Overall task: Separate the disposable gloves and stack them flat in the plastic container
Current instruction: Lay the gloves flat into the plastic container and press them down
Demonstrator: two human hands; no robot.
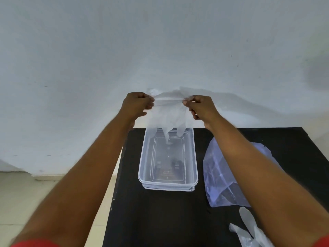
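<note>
Black table (160,220) is set against a pale wall (106,50). A clear plastic container (168,182) stands open on it. One thin translucent glove (169,111) is held stretched above the container's far end, cuff pinched between left hand (138,104) and right hand (200,107), fingers hanging down (tips within the container's outline). A plastic bag (217,179) and loose gloves (249,230) lie to the right.

Clear glove (169,111) above seemingly empty container (168,180)
</note>
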